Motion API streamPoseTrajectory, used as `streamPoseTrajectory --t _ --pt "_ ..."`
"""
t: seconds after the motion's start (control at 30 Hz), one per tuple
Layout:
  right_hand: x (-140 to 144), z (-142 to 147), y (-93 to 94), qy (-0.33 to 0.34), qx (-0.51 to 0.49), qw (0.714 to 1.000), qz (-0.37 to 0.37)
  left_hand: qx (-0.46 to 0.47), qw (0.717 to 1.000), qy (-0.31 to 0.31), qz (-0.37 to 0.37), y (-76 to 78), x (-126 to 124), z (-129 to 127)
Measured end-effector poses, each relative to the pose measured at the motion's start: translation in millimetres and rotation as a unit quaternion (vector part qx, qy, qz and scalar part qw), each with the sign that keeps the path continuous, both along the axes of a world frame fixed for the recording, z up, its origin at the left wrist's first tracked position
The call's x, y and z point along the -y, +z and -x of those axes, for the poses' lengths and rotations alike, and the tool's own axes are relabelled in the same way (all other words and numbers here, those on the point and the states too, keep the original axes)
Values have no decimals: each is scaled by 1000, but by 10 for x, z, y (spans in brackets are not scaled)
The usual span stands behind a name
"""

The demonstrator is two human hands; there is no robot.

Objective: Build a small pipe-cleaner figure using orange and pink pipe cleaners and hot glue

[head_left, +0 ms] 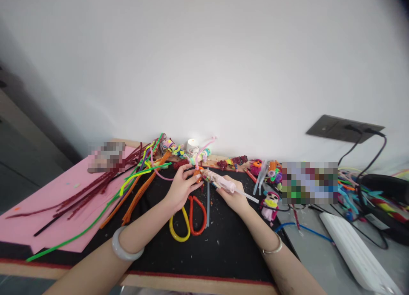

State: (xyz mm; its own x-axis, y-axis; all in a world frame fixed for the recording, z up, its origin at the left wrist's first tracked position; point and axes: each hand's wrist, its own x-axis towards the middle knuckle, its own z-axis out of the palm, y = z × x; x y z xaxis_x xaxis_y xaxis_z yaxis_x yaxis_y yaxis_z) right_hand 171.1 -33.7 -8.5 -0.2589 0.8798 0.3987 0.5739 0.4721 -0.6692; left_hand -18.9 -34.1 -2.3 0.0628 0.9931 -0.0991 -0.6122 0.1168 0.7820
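Right hand (pixel 232 196) closed around a pink hot glue gun (pixel 223 184), nozzle pointing left toward a small orange pipe-cleaner piece (pixel 198 174). Left hand (pixel 181 187) half curled, fingertips pinching that orange piece, which sits above the black mat (pixel 223 244), mid-table near the back. Glue stick (pixel 247 196) pokes out the gun's rear. Yellow loop (pixel 179 227) and red loop (pixel 198 216) lie on mat just below the hands. Loose pipe cleaners (pixel 128 184) spread left over pink sheet (pixel 47 210). Small pipe-cleaner doll (pixel 270 202) right of right hand. White power strip (pixel 354 250) far right. Jade bangle (pixel 125 247) on left wrist.
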Motion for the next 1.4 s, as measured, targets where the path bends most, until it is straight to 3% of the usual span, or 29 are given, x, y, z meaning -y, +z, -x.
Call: streamPoseTrajectory --t 0.27,0.67,0.97,1.17,1.4 --pt "-3 -23 -4 -8 35 999 -27 -46 999 -8 1 23 13 5" --pt "-42 -107 -42 -2 169 973 -155 -76 997 4 7 51 -9 36" --pt "-39 -128 -34 -15 169 974 -153 -59 998 12 34 15 -56 74" --pt "-21 -88 -28 -5 93 992 -87 -85 996 29 17 9 -50 74" --pt "7 -47 18 14 82 995 -51 -107 994 37 -3 26 -43 46"
